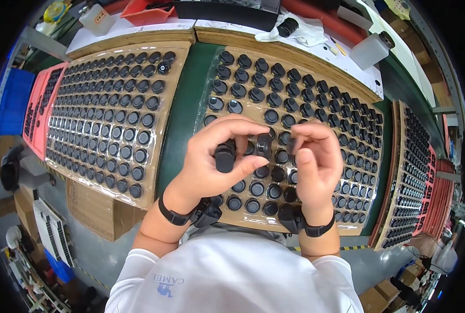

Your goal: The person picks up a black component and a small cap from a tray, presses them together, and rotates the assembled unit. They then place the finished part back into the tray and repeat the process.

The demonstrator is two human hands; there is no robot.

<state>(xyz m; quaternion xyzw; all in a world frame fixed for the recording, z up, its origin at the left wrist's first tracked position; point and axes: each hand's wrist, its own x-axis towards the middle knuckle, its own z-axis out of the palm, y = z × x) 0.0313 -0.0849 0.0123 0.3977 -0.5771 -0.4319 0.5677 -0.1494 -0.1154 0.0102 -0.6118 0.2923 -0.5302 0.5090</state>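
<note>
My left hand [209, 148] is closed above the middle tray [227, 213]. Its thumb and forefinger pinch a short black ring-like part [263, 146], seen edge-on. A longer black ribbed cylinder [225, 158], much like a lens barrel, is tucked in the same palm. Just to the right, my right hand [318, 156] pinches a small dark disc-like piece [292, 146] between thumb and fingers, apart from the ring. Under both hands, the cardboard-backed clear plastic tray carries rows of black round lens-like parts [271, 116]; my hands hide some of them.
A similar full tray [162, 107] lies to the left, another [386, 229] to the right. Along the back, a shelf holds a white cloth [310, 32] with a black lens [287, 27], two translucent bottles [370, 51] [97, 20] and a red bin [146, 13].
</note>
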